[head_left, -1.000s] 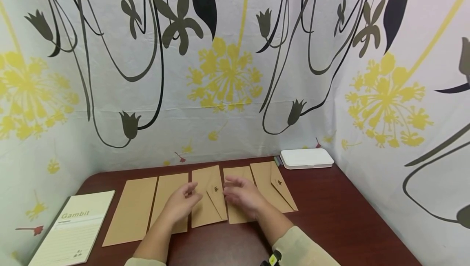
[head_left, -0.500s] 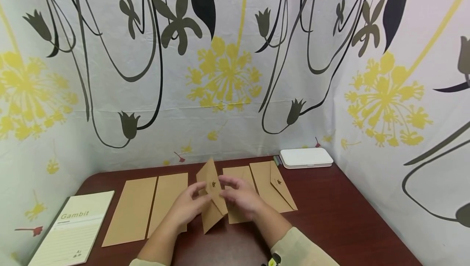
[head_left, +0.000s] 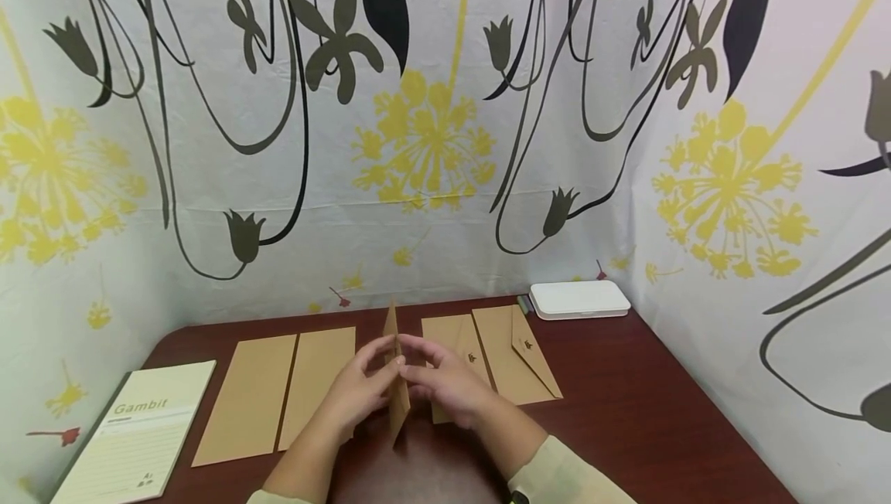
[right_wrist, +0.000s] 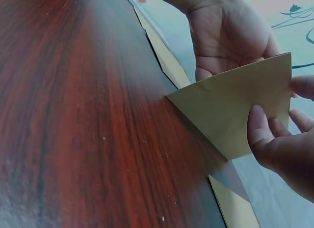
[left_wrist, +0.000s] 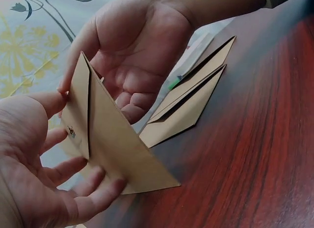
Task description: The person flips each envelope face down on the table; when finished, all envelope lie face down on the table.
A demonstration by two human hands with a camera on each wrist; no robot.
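A brown paper envelope (head_left: 397, 411) stands on edge between my hands, almost edge-on in the head view. My left hand (head_left: 353, 389) holds it from the left. In the left wrist view, the fingers (left_wrist: 110, 191) of that hand lie along the face with the flap and a small dark crown mark. From the other side my right hand (head_left: 451, 385) grips the envelope. The right wrist view shows the envelope's plain face (right_wrist: 225, 107) with fingertips (right_wrist: 257, 121) of the right hand on it. The envelope's lower edge is at the dark red table.
Two plain-side-up envelopes (head_left: 245, 400) lie left of my hands, and two flap-side-up envelopes (head_left: 518, 357) lie to the right. A notebook marked Gambit (head_left: 139, 430) is at the far left. At the back right sits a white case (head_left: 580, 300); patterned cloth walls surround the table (head_left: 626, 427).
A second ago this envelope lay flat, flap side up, with both hands over it. My hands have taken hold and tilted it up onto its edge, turning it past the half-second-ago lean.
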